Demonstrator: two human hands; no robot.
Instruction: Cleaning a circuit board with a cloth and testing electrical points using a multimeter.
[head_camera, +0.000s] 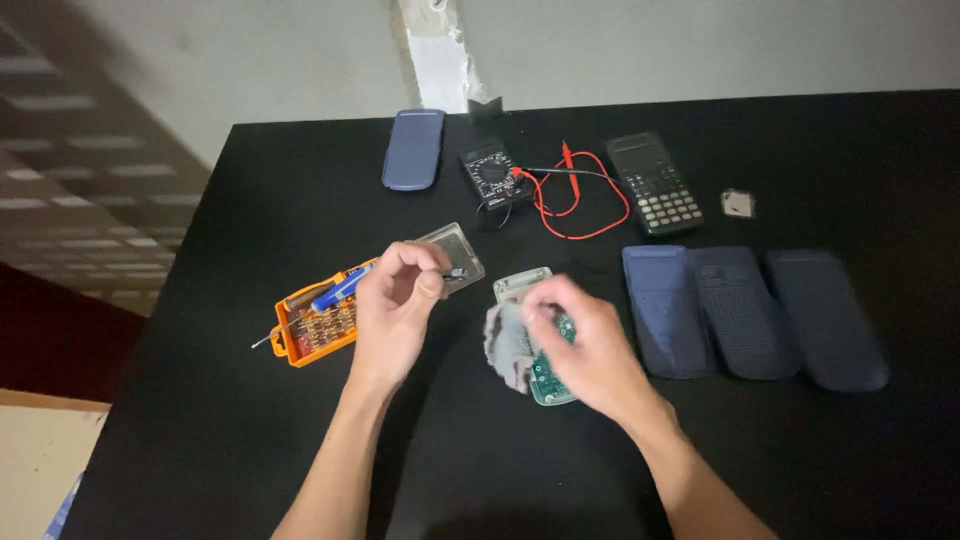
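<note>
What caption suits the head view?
Left hand holds a screwdriver; right hand rests on a green circuit board.

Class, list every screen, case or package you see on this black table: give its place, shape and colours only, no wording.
Calculator: far centre-right, dark slab, grey screen, pale keys.
Multimeter: far centre, black, dim screen, round dial, red leads.
Bit case: beside left hand, orange tray, clear lid.
Three covers: right, dark blue, rounded oblongs.
Blue cover: far left.

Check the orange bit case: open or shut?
Open. The bit case lies with its clear lid swung back, bits exposed, beside the left hand.
</note>
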